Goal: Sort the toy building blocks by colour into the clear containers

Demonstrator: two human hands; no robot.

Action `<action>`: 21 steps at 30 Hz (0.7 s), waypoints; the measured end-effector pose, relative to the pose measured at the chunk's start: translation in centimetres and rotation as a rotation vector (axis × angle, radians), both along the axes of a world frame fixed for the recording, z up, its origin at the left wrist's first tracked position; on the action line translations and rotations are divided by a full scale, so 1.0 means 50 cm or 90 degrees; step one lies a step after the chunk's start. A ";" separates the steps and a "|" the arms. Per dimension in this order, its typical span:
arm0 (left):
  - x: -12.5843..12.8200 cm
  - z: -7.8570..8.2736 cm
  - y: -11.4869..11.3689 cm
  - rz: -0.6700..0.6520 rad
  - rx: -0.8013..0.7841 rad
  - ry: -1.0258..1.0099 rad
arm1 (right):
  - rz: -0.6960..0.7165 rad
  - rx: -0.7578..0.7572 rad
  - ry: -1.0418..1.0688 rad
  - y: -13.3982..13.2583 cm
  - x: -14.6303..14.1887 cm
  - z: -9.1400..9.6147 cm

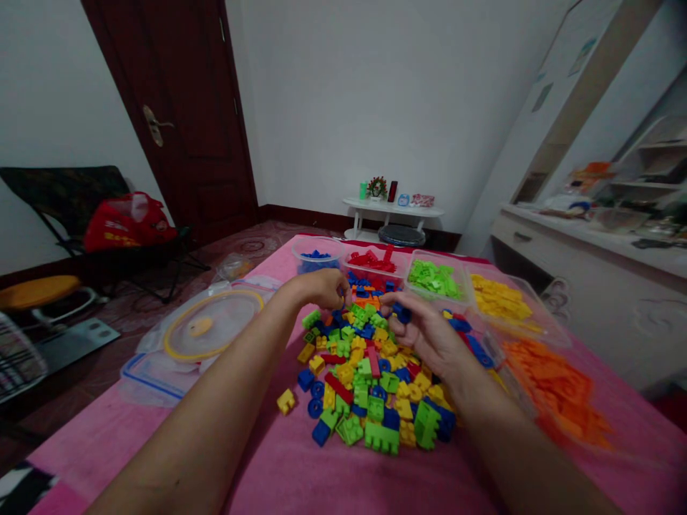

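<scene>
My left hand (pixel 326 287) reaches over the far left part of a mixed pile of plastic building blocks (pixel 370 365). Its fingers are curled down against the pile, and their tips are partly hidden, so I cannot make out what they grip. A blue block lies right by them. On the pile's far right side, my right hand (pixel 416 325) is turned palm inward with a small dark blue building block (pixel 401 312) in its fingers. Yellow, green, blue, red and orange pieces lie between and below both hands.
Behind the pile stand clear containers of blue blocks (pixel 318 262), red blocks (pixel 373 262), green blocks (pixel 437 279) and yellow blocks (pixel 502 297). A container of orange blocks (pixel 555 390) is at the right. Clear lids (pixel 215 325) lie left on the pink cloth (pixel 300 479).
</scene>
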State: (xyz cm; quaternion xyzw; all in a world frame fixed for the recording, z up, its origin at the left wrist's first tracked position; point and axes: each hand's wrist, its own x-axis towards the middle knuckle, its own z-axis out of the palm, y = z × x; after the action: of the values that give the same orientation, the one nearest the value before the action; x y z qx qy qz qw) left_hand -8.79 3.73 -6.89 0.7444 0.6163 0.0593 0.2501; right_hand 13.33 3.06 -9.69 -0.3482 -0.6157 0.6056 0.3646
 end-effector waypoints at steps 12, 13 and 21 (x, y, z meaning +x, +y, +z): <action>0.023 -0.040 0.009 -0.022 0.001 0.173 | 0.000 0.580 -0.696 -0.023 -0.028 -0.024; 0.028 -0.038 0.006 -0.017 0.012 0.194 | -0.002 0.583 -0.712 -0.025 -0.030 -0.023; 0.064 -0.022 -0.010 0.098 0.081 0.247 | 0.028 0.587 -0.754 -0.040 -0.038 -0.025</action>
State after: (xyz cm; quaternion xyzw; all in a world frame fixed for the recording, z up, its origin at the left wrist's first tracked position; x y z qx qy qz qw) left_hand -5.59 3.22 -7.97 0.7067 0.7031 -0.0271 0.0739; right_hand 11.44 1.07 -10.96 -0.4157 -0.9068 0.0048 0.0692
